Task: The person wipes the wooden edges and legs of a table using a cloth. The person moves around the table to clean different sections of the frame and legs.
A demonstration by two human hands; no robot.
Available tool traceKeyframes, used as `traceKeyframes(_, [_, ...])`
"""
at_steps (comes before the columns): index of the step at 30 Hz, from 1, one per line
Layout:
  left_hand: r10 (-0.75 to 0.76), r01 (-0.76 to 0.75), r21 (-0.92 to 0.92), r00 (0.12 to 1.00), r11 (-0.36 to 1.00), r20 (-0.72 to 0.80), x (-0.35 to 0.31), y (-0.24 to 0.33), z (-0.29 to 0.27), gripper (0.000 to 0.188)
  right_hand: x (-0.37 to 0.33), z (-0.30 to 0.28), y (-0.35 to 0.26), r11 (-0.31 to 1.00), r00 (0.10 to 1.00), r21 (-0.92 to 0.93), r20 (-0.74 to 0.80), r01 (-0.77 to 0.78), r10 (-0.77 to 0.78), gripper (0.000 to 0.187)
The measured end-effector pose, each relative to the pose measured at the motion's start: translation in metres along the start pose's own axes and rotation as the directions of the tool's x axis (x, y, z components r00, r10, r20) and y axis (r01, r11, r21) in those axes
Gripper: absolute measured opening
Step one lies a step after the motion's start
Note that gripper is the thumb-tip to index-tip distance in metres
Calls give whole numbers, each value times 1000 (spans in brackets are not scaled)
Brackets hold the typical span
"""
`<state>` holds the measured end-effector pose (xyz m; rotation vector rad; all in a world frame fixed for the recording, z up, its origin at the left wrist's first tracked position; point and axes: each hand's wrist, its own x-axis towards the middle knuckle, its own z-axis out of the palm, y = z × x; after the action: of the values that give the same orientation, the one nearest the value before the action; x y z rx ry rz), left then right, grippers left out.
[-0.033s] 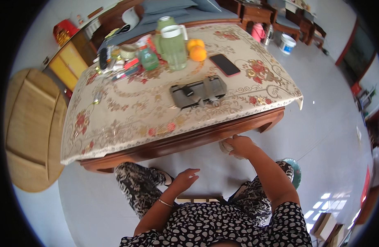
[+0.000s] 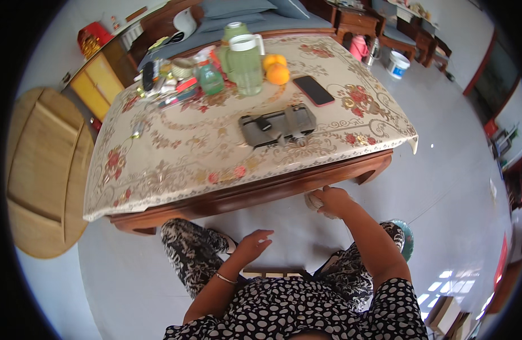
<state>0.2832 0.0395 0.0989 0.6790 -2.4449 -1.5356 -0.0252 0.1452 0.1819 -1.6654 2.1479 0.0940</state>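
Observation:
My right hand (image 2: pixel 334 201) is closed around a crumpled, pale cloth (image 2: pixel 313 202) at the lower front edge of the wooden table (image 2: pixel 266 191). Whether the cloth touches the wood I cannot tell. Over the floor between my knees, my left hand (image 2: pixel 255 245) holds nothing, its fingers apart. A flowered tablecloth (image 2: pixel 187 150) covers the table top. On it near the front lies a grey case (image 2: pixel 278 126) with a strap and a small black piece. Behind the case is a dark phone (image 2: pixel 313 90) with a red edge.
A green jug (image 2: pixel 247 65), oranges (image 2: pixel 277 73) and a green spray bottle (image 2: pixel 210 78) stand towards the back, beside a clutter of small items. A round wooden board (image 2: pixel 45 170) leans at the left. A teal basin (image 2: pixel 407 241) sits by my right leg; a white bucket (image 2: pixel 397 64) stands farther off.
The whole view has shifted slightly, so the table's things appear a little to the right. Both hands look almost the same, and the right one still grips the cloth.

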Motion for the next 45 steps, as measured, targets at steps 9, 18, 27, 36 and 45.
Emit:
traceKeyframes(9, [328, -270, 312, 933, 911, -148, 3, 1, -88, 31, -26, 55, -74, 996, 989, -90, 149, -7, 20, 58])
traceKeyframes(18, [-136, 140, 551, 990, 823, -48, 42, -55, -142, 41, -23, 118, -145, 999, 998, -11, 40, -52, 52, 39])
traceKeyframes(27, [-9, 58, 326, 988, 943, -151, 31, -85, -169, 44, 13, 140, -151, 498, 850, 848, -120, -181, 513, 55])
traceKeyframes(36, [-52, 74, 130, 984, 989, -170, 16, -102, -191, 44, 39, 54, -119, -123, 734, 957, -117, 264, 669, 30])
traceKeyframes(45, [-33, 98, 351, 982, 931, -185, 20, -79, -178, 39, 121, 47, -89, -200, 638, 858, -177, 473, 750, 41])
